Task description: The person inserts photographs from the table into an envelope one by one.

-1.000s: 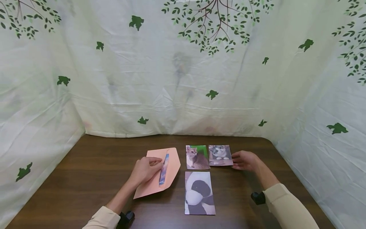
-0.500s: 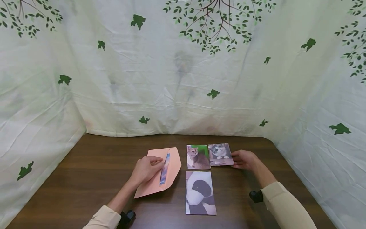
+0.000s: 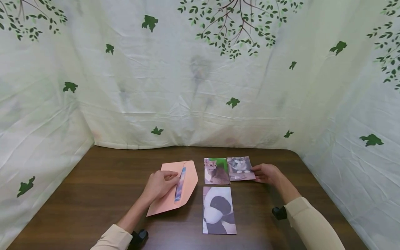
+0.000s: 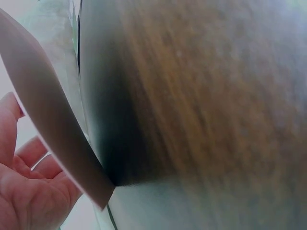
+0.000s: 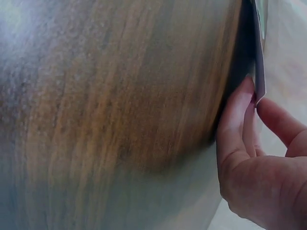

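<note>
Probably light and thin, the grey-cat photo [image 3: 240, 168], right of centre in the frame's lower half, should be handled by its edges; its face could crease. The right hand [image 3: 269, 173] pinches its right edge, thumb against fingers. Left of centre, the left hand [image 3: 160, 186] grips the tilted pink envelope [image 3: 189, 180], likely soft paper, beside a blue strip [image 3: 180, 187]; whether it also holds the strip, I cannot tell.
</note>
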A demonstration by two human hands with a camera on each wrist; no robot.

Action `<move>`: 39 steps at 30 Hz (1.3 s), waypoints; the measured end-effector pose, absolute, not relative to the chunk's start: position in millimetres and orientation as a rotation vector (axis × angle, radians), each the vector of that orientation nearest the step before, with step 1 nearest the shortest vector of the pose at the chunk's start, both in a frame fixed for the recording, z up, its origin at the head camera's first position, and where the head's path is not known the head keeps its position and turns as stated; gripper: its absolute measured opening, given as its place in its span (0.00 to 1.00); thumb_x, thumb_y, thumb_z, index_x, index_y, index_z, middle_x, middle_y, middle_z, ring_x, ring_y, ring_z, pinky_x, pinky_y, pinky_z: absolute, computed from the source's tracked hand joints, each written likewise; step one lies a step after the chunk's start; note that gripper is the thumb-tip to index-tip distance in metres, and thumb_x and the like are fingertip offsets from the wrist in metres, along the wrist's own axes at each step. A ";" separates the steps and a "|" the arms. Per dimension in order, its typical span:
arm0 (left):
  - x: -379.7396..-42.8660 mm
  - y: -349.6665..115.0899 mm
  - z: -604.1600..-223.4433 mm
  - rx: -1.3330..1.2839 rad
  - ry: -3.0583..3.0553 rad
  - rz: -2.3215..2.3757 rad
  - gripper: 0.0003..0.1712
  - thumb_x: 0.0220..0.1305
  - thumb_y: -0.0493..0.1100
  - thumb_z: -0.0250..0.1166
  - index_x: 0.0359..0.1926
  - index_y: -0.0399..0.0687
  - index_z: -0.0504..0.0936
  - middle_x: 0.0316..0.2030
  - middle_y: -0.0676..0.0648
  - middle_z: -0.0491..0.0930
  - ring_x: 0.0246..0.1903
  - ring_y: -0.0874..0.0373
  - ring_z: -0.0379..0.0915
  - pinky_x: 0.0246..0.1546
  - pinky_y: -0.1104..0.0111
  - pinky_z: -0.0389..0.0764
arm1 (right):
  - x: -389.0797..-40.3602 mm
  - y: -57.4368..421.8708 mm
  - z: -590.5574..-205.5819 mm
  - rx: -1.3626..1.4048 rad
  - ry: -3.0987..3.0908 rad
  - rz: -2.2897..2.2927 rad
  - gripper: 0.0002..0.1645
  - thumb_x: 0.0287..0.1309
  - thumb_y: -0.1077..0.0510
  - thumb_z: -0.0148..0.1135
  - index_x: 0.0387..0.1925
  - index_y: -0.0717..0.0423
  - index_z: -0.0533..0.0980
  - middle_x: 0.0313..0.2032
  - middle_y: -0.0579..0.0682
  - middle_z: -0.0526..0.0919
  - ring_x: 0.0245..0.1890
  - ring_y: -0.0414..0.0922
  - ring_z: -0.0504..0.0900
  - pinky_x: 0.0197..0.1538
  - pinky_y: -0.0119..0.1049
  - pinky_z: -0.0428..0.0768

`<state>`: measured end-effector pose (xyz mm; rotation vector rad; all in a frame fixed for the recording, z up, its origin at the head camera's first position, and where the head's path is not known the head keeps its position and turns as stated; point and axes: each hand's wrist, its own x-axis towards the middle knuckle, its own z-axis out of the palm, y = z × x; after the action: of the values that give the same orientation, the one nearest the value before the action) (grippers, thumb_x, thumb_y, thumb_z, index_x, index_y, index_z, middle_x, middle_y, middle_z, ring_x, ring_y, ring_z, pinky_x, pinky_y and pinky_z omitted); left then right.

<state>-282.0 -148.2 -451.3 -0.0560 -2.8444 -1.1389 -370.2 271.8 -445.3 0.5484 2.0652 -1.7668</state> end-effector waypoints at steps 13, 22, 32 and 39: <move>-283.5 -147.0 -449.8 -0.076 -2.836 -1.120 0.17 0.65 0.52 0.66 0.51 0.53 0.90 0.52 0.47 0.87 0.57 0.43 0.79 0.52 0.53 0.78 | -370.7 276.5 -439.6 0.501 2.043 -1.744 0.23 0.67 0.63 0.59 0.59 0.72 0.71 0.35 0.52 0.83 0.34 0.44 0.82 0.40 0.34 0.84; -283.3 -147.2 -449.5 -0.069 -2.840 -1.123 0.17 0.65 0.52 0.65 0.51 0.53 0.90 0.52 0.47 0.87 0.57 0.43 0.79 0.52 0.53 0.78 | -369.6 282.4 -437.6 0.522 2.020 -1.741 0.23 0.67 0.62 0.58 0.60 0.70 0.71 0.43 0.59 0.80 0.37 0.48 0.82 0.44 0.40 0.86; -281.9 -147.1 -449.2 -0.037 -2.862 -1.138 0.17 0.66 0.52 0.66 0.51 0.53 0.89 0.54 0.45 0.86 0.58 0.43 0.79 0.52 0.52 0.78 | -367.7 284.3 -430.7 0.504 1.942 -1.742 0.20 0.70 0.63 0.54 0.59 0.69 0.69 0.42 0.58 0.78 0.35 0.47 0.85 0.46 0.40 0.86; -281.4 -146.9 -451.0 -0.037 -2.857 -1.139 0.17 0.66 0.52 0.66 0.51 0.54 0.90 0.53 0.46 0.87 0.57 0.44 0.80 0.51 0.53 0.78 | -361.4 285.4 -418.5 0.442 1.920 -1.749 0.20 0.71 0.64 0.52 0.59 0.72 0.68 0.38 0.57 0.80 0.33 0.47 0.86 0.44 0.40 0.86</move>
<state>-281.4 -146.9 -451.0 -0.0372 -2.8570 -1.1385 -361.4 285.4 -418.5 0.4422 1.9196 -1.7491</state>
